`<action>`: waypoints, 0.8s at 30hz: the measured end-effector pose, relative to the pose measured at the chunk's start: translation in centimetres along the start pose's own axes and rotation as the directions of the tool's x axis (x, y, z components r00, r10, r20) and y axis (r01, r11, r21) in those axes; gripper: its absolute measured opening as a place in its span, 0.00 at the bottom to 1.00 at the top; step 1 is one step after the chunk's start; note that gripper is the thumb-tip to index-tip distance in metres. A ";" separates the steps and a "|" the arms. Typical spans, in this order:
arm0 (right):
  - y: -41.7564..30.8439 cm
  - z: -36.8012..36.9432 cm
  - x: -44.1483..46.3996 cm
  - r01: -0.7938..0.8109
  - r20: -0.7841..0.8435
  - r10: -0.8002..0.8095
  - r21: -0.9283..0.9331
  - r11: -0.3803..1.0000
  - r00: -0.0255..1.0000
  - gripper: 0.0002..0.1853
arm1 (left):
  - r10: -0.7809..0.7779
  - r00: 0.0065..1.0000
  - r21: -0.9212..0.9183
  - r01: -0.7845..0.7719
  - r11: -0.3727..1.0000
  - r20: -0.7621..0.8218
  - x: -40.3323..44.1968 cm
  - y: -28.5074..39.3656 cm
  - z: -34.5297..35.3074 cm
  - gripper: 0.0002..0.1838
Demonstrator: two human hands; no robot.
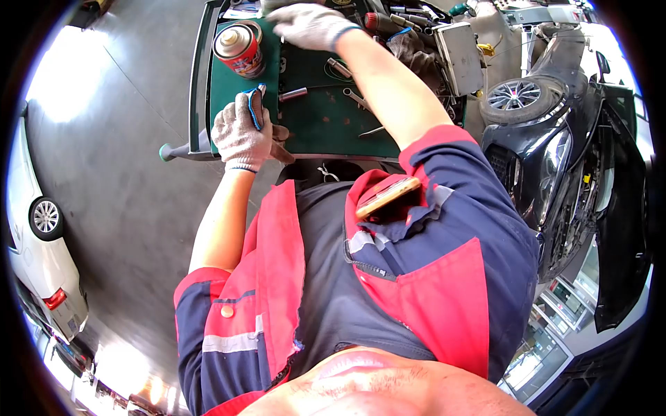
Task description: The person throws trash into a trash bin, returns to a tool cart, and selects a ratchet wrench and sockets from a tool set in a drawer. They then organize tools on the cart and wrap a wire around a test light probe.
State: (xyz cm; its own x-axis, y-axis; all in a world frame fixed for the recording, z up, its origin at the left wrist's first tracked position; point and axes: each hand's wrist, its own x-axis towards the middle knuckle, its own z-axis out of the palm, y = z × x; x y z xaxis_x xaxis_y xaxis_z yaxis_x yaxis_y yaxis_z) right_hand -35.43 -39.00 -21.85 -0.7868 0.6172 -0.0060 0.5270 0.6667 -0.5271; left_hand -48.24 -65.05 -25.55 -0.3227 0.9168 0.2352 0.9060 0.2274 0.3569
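Note:
My left hand (243,137), in a grey-white work glove, is closed at the near left edge of the green-topped bench. It grips a grey-brown, glove-like cloth piece (256,111) with a blue edge; brownish ends stick out beside the palm. Over the far part of the bench, my gloved right hand (311,28) reaches leftward with fingers stretched out, and nothing shows in it. Its fingertips come near a red can (246,61) with a cream top, standing upright. A metal socket (293,94), a second cylindrical piece (339,67) and a wrench (356,98) lie on the green surface (319,135).
Tools and a red-ended item (381,23) crowd the bench's right side, near a grey box (461,59). A black car (534,166) with its wheel (514,96) is at the right. On the left, a white car (48,277) stands on the grey floor (132,173).

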 end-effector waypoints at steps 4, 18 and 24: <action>2.6 -3.5 -5.5 -0.385 -0.028 0.385 0.016 0.923 0.923 0.18 | -0.028 0.999 -0.008 0.029 1.000 0.028 0.1 0.1 -0.4 0.25; -1.0 0.6 -10.5 -0.416 -0.129 0.413 0.004 0.910 0.902 0.17 | -0.007 1.000 0.076 0.005 0.997 0.028 0.1 0.1 0.2 0.29; -4.0 6.3 -10.7 0.062 0.252 0.014 -0.291 0.955 0.968 0.15 | 0.039 0.999 0.067 -0.039 0.997 -0.001 -0.1 -0.1 0.6 0.29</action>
State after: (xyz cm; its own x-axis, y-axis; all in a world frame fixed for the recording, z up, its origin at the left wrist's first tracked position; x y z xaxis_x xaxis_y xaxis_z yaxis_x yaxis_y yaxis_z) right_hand -31.12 -50.92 -24.98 -0.8352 0.5009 -0.2272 0.5475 0.7965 -0.2566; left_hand -48.09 -65.01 -26.11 -0.2872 0.9247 0.2501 0.9343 0.2129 0.2860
